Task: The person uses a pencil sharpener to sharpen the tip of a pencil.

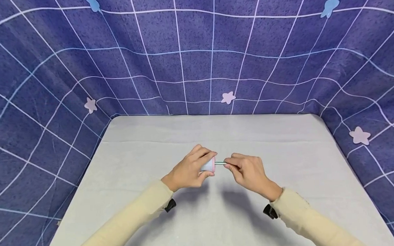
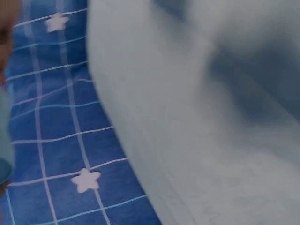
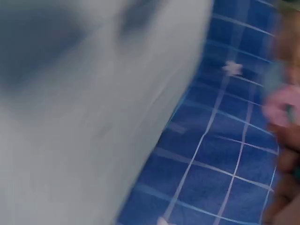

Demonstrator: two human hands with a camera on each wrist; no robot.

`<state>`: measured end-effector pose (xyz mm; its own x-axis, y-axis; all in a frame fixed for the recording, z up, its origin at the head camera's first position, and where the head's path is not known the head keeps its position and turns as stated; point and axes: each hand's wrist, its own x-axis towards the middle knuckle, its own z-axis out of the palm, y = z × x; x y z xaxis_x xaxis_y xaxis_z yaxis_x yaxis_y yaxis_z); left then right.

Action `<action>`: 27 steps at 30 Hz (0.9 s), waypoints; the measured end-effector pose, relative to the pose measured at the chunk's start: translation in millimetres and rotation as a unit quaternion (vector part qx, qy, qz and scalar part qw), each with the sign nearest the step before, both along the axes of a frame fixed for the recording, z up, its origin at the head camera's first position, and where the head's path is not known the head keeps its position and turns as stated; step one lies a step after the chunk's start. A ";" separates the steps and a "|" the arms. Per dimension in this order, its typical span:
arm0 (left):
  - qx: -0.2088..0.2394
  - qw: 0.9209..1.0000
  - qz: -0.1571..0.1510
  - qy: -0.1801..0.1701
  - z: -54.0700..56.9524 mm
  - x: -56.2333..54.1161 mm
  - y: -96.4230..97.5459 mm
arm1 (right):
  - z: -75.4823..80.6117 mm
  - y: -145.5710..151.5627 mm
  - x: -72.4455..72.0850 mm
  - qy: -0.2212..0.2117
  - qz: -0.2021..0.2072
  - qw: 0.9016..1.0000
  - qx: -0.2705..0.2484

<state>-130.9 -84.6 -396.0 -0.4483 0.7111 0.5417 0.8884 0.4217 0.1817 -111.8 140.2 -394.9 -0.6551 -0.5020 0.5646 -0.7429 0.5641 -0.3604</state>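
Above the middle of the white table, my left hand (image 1: 190,169) grips a small light-blue pencil sharpener (image 1: 209,165) with a pink end, thumb below and fingers over the top. A thin green pencil (image 1: 220,163) runs level from that pink end to my right hand (image 1: 249,170), which pinches it between thumb and curled fingers. The right wrist view catches the pink face of the sharpener (image 3: 279,105) at its right edge, blurred, with the green pencil at its centre. Only a strip of the blue body (image 2: 4,126) enters the left wrist view. My right fingers hide the pencil's outer end.
A white sheet covers the table (image 1: 171,134). Blue grid-patterned cloth (image 1: 195,65) with stars hangs behind it and along both sides. Black wrist straps (image 1: 170,205) show under the cream sleeves (image 1: 132,219). Shadows of the hands fall on the sheet.
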 end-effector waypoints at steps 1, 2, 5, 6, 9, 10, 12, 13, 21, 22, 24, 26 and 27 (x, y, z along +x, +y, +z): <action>-0.004 0.999 -0.001 0.035 -4.5 -0.1 0.1 | 2.9 0.8 -1.1 -0.094 0.012 0.995 -0.009; -0.013 0.997 -0.001 0.074 -9.1 -0.1 0.3 | 5.3 2.0 -2.6 -0.192 0.023 0.981 -0.020; -0.041 0.984 -0.003 0.175 -20.6 -0.1 1.7 | 7.9 5.9 -9.5 -0.448 0.037 0.891 -0.072; -0.047 0.978 -0.003 0.201 -24.1 -0.2 2.1 | 5.9 7.0 -12.2 -0.504 0.040 0.858 -0.087; -0.048 0.969 -0.006 0.242 -36.2 -1.1 3.2 | -1.8 9.1 -15.3 -0.580 0.043 0.807 -0.104; -0.049 0.969 -0.005 0.244 -39.7 -1.4 3.0 | -5.0 9.0 -15.7 -0.582 0.044 0.806 -0.104; -0.054 0.971 0.001 0.233 -44.9 -1.8 1.6 | -10.1 7.7 -15.9 -0.557 0.042 0.824 -0.091; -0.059 0.973 0.005 0.225 -46.3 -2.2 0.7 | -12.1 6.9 -15.5 -0.538 0.039 0.838 -0.084; -0.069 0.989 0.029 0.127 -31.4 -11.7 -7.6 | -27.3 -0.3 -9.1 -0.148 -0.028 0.989 0.010; -0.063 0.992 0.030 0.108 -28.1 -12.7 -7.5 | -29.3 -0.2 -8.8 -0.095 -0.036 0.995 0.017; -0.052 0.996 0.032 0.065 -21.9 -13.8 -7.3 | -33.1 0.6 -9.4 -0.002 -0.048 0.998 0.033; -0.040 0.998 0.035 0.016 -16.7 -14.6 -7.2 | -35.6 2.2 -11.3 0.071 -0.047 0.996 0.042; -0.035 0.999 0.036 -0.011 -14.3 -15.0 -7.1 | -36.2 3.1 -12.5 0.101 -0.042 0.993 0.045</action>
<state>-145.9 -91.7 -410.3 -0.5104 0.7120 0.4821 0.8516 0.4965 0.1682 -124.3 143.3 -431.1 -0.5754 -0.5043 0.6439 -0.7433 0.6510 -0.1544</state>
